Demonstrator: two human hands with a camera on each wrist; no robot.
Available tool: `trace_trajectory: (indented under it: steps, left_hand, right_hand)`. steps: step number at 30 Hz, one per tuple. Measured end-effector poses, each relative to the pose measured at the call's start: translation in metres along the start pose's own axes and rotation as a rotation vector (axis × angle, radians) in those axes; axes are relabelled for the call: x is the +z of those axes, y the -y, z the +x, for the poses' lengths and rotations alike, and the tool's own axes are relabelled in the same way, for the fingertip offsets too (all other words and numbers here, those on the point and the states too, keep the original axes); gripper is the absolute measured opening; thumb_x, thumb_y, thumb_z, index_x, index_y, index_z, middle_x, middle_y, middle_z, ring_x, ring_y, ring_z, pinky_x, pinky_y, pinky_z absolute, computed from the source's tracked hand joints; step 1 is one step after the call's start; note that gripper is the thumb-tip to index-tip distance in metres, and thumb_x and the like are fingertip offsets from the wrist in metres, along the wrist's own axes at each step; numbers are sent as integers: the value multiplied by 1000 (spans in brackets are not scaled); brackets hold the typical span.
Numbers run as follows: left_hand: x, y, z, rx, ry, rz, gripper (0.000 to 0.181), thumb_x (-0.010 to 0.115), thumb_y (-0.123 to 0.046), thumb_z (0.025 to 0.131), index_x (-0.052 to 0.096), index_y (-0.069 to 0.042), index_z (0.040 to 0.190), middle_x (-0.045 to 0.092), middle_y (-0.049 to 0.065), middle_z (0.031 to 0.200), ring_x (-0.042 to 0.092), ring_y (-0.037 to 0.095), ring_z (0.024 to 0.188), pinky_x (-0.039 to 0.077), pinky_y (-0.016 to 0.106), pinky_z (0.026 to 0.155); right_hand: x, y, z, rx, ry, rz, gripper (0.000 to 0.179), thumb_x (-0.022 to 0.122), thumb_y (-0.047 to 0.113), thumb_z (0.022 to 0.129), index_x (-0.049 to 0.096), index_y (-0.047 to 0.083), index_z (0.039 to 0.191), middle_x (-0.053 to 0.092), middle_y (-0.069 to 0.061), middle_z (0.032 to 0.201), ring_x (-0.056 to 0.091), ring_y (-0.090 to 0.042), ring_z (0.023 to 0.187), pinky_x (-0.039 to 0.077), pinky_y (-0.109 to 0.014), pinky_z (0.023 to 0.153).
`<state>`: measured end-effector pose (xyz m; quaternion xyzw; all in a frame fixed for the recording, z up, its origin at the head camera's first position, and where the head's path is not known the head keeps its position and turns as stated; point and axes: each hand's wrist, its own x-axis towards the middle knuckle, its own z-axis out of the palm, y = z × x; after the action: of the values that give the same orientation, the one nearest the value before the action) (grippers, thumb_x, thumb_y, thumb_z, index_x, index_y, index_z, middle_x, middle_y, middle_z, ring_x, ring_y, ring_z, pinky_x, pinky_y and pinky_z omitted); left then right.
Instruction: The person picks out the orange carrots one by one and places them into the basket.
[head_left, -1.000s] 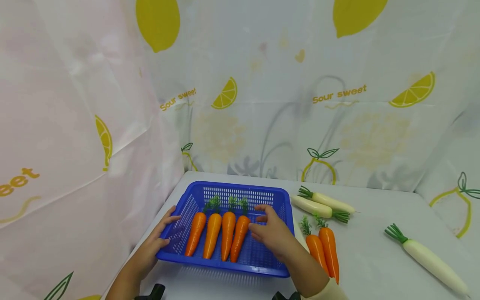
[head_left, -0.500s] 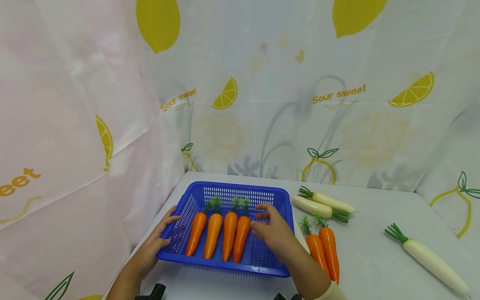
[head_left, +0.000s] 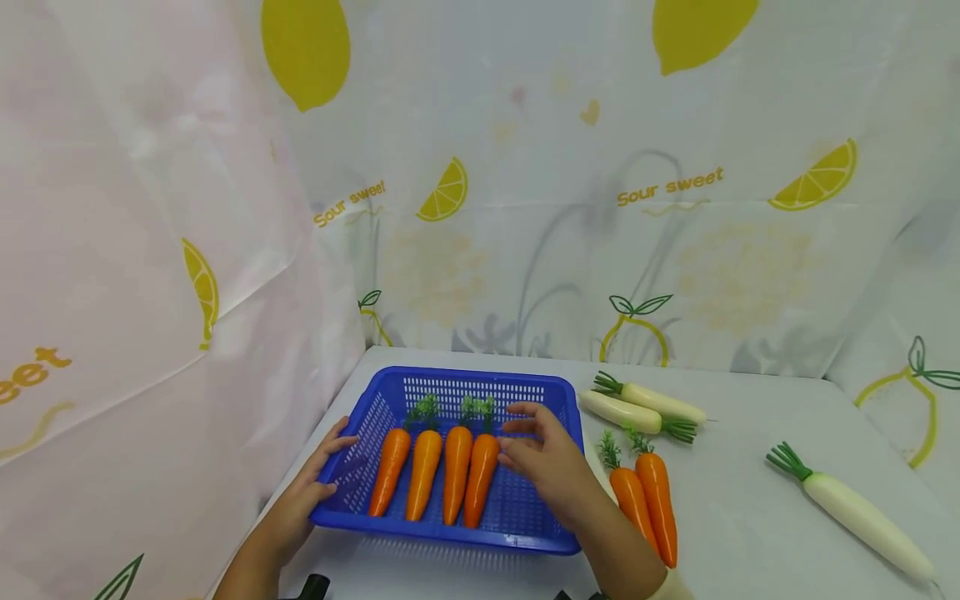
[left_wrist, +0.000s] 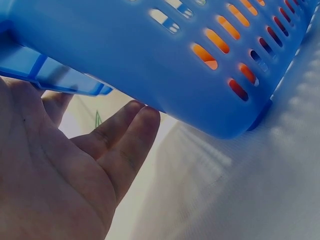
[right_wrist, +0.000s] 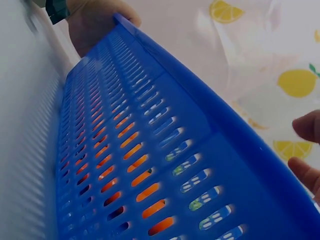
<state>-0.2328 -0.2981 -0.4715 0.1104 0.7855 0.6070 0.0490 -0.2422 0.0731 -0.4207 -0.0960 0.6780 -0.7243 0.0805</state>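
Note:
A blue plastic basket [head_left: 525, 537] with slotted walls holds a row of several orange carrots [head_left: 424, 475] with green tops. My left hand [head_left: 300, 500] holds the basket's left rim; in the left wrist view, fingers [left_wrist: 132, 145] of this hand touch its outer wall from below. Over the basket's right side is my right hand [head_left: 551, 462], its fingers loosely bent and apart with nothing between them. Those fingertips [head_left: 510, 443] are right beside the top of the rightmost carrot [head_left: 482, 483]. In the right wrist view the basket wall hides most of the carrots.
Two more carrots [head_left: 657, 508] lie on the white table [head_left: 750, 467] to the right of the basket, partly behind my right forearm. Two white radishes [head_left: 622, 412] lie behind them, and another radish [head_left: 862, 521] lies far right. Lemon-printed sheets [head_left: 525, 208] surround the table.
The two rightmost carrots in the basket have shifted slightly to the right. My right hand has moved a little, its fingers drawing closer together. The head view has turned slightly.

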Motion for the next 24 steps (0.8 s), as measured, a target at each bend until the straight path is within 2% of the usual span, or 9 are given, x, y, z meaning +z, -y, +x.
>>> trace_trajectory:
  steps: [9, 15, 24]
  left_hand:
    - [0, 2, -2, -37, -1, 9, 71, 44, 0, 86, 39, -11, 157, -5, 5, 178, -14, 53, 158, 5, 83, 111]
    - [-1, 1, -1, -22, 3, 20, 71, 43, 0, 86, 39, -12, 157, -5, 4, 178, -13, 55, 157, 7, 84, 111]
    - [-1, 2, 0, -26, -11, 34, 71, 43, 0, 87, 39, -12, 157, -5, 3, 178, -13, 53, 158, 8, 83, 111]
  right_hand:
    - [-6, 2, -13, -92, 36, -9, 49, 60, 8, 102, 43, 9, 148, 53, -21, 141, 59, -34, 131, 57, -37, 102]
    - [-13, 4, -19, -140, -10, 29, 43, 59, 6, 103, 46, 9, 143, 54, -21, 137, 59, -39, 130, 59, -33, 98]
    - [-23, 4, -29, -160, -88, 41, 41, 59, 3, 101, 49, 9, 140, 54, -18, 135, 60, -34, 126, 60, -34, 96]
